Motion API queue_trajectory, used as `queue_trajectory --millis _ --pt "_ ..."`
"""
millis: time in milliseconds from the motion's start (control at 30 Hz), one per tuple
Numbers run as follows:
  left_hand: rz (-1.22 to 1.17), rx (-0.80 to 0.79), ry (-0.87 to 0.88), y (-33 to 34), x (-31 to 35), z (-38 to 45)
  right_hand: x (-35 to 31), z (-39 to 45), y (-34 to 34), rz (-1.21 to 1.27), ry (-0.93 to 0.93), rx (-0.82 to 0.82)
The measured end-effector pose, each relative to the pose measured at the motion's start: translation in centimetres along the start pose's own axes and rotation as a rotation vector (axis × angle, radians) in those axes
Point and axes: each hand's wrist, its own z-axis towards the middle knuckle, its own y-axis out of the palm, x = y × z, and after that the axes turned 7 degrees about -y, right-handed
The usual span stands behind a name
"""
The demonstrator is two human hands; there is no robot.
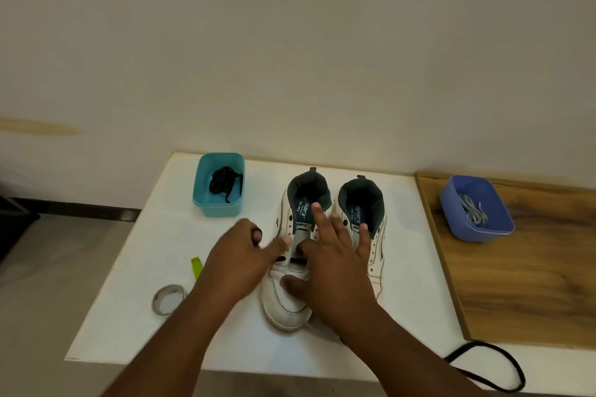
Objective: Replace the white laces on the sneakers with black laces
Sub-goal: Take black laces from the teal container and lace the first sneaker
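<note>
As hands (335,255) meet — sneaker (283,300) half-laced.

Two white sneakers, one (285,296) left of the other (375,229), stand at the centre of the frame. Two tubs sit apart: a teal tub (206,200) upper left, a blue tub (451,219) at right. Two hands, left hand (237,263) and right hand (335,271), one tape roll (169,299) and one green strip (196,266) lie lower left.
</note>
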Motion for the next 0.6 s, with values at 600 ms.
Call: queue_trajectory --millis 600 --pt "0.1 0.557 0.401 -0.9 0.8 -1.3 0.5 -0.1 -0.3 0.045 -0.012 0.012"
